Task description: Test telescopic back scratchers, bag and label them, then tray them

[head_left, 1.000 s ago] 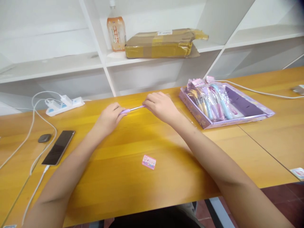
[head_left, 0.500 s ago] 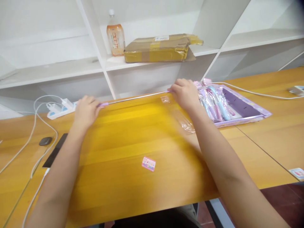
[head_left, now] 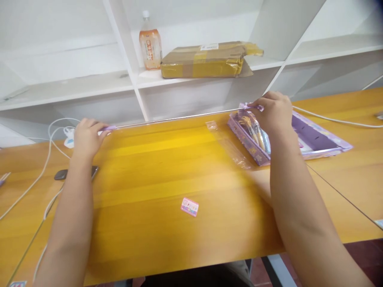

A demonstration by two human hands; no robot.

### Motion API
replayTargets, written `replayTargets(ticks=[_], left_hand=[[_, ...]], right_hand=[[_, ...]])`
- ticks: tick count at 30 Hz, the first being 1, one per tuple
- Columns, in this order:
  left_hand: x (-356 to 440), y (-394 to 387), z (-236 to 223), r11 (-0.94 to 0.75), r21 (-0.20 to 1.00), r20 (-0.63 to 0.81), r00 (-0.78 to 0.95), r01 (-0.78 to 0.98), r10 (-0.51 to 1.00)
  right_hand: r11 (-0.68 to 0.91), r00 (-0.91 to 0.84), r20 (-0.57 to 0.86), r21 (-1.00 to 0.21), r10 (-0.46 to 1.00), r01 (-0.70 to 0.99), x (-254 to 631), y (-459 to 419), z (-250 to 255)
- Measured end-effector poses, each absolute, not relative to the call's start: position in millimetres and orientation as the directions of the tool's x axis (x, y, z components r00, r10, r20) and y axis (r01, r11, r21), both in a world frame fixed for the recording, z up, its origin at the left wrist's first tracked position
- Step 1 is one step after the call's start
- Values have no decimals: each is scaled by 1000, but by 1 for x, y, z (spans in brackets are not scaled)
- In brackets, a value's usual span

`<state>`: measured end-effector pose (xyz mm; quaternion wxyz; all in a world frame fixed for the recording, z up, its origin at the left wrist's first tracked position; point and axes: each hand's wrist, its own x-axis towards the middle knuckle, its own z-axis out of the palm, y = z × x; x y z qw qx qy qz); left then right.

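Observation:
Between my two hands stretches a thin silvery telescopic rod (head_left: 176,118) with light purple ends, held nearly level above the far part of the table. My left hand (head_left: 89,137) is closed on its left purple end. The right purple end, which has a small shaped piece on it, is pinched in my right hand (head_left: 277,109). Behind and below my right hand sits a purple patterned box (head_left: 314,133) holding several plastic-wrapped items (head_left: 254,129). A clear plastic sleeve (head_left: 230,147) lies left of the box. Nearer me on the table is a small pink card (head_left: 189,207).
White shelving (head_left: 206,85) runs along the back, with an orange-labelled bottle (head_left: 150,48) and a taped cardboard box (head_left: 206,61) on it. White cables (head_left: 49,155), a power strip (head_left: 69,137), a black mouse-like object (head_left: 60,174) and a dark phone-like object (head_left: 95,171) lie left on the table (head_left: 143,235).
My hands have moved apart, the left one leftward and the right one rightward over the box. The rod between them now shows much longer.

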<state>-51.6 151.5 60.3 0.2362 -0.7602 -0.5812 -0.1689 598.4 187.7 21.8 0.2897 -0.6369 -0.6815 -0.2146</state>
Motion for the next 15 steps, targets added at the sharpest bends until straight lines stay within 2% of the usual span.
replayTargets(ticks=[4, 8, 15], left_hand=[[-57, 153, 60, -252, -162, 534, 300, 954, 790], [-64, 156, 59, -349, -108, 523, 352, 931, 776], [-60, 152, 64, -419, -47, 420, 398, 907, 815]], right_hand=[[130, -20, 647, -123, 762, 984, 597, 189, 18], [157, -25, 612, -163, 790, 974, 592, 192, 15], [191, -61, 624, -144, 779, 971, 586, 189, 22]])
